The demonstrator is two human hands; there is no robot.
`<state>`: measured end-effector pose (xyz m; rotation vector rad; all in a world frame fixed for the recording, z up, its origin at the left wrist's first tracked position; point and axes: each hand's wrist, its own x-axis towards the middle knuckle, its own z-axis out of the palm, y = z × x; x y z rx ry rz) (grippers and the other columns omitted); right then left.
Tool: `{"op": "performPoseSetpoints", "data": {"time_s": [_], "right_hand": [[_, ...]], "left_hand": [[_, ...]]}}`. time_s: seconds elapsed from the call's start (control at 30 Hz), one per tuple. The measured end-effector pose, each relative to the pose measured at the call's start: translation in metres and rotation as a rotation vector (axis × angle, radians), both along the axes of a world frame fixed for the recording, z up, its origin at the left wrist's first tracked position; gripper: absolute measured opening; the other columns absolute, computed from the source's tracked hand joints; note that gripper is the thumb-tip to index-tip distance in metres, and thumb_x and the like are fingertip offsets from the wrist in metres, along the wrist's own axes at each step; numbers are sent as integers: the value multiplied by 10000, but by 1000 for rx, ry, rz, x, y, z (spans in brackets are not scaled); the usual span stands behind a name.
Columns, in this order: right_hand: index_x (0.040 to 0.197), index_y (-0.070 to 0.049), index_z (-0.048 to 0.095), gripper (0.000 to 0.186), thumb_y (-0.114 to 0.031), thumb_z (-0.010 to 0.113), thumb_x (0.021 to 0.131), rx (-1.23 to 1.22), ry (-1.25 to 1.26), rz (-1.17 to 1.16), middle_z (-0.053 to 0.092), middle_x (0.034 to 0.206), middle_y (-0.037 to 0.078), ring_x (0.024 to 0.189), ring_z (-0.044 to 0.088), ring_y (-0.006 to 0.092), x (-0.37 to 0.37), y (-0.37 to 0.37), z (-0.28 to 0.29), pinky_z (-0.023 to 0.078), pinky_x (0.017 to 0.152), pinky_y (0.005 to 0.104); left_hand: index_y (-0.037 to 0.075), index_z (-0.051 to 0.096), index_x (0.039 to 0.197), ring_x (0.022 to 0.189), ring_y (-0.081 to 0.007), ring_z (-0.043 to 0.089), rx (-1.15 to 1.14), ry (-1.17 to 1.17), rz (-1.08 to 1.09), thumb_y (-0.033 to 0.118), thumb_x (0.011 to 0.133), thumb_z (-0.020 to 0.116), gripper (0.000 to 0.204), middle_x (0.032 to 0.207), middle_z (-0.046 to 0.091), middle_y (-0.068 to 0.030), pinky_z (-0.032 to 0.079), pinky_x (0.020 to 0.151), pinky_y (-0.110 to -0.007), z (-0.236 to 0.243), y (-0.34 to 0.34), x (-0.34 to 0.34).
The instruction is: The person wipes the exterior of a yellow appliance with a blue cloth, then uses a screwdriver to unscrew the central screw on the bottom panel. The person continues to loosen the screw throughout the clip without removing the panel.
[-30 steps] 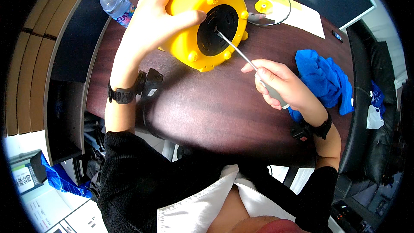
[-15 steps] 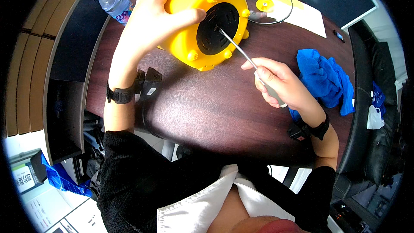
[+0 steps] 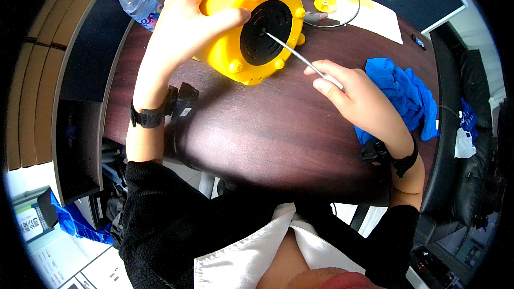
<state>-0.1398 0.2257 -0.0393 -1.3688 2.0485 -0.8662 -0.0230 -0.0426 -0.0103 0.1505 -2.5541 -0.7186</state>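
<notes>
Left hand (image 3: 187,32) gripping round yellow plastic appliance (image 3: 235,16), tipping base up more vs 1 s ago, near desk's far edge. Right hand (image 3: 356,96) pinching thin metal screwdriver (image 3: 292,51) — tip now sitting in black base centre; prob. working screw.

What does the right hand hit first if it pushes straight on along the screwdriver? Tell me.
The right hand points up-left along the screwdriver. Its tip already sits at the black base panel of the yellow appliance, tilted and held by the left hand. So the panel comes first.
</notes>
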Motion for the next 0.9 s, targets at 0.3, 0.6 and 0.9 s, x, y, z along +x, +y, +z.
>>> {"op": "performPoseSetpoints", "data": {"time_s": [0.3, 0.6, 0.9], "right_hand": [[1121, -68, 582, 272, -239, 594, 909, -139, 725, -14, 578, 701, 120, 612, 639, 252, -2, 3, -1, 504, 544, 357], [1225, -69, 503, 321, -289, 366, 1036, 1, -1007, -61, 447, 674, -3, 427, 418, 58, 3, 8, -22, 331, 347, 198], [1297, -92, 457, 388, -349, 324, 1039, -73, -1563, -17, 476, 688, 8, 405, 415, 75, 13, 5, -34, 316, 325, 204]], "left_hand": [[76, 594, 1263, 1059, -330, 593, -83, 66, 86, 572, 657, 674, 787, 1253, 558, -177, 477, 931, -420, -9, -9, -1], [76, 586, 1270, 1069, -326, 555, -117, 37, 126, 595, 665, 646, 800, 1243, 552, -160, 444, 934, -404, -10, -9, 0], [-1, 515, 1296, 1164, -258, 530, -143, -7, 82, 386, 756, 657, 680, 1271, 514, -147, 425, 979, -346, -5, -6, 3]]}}
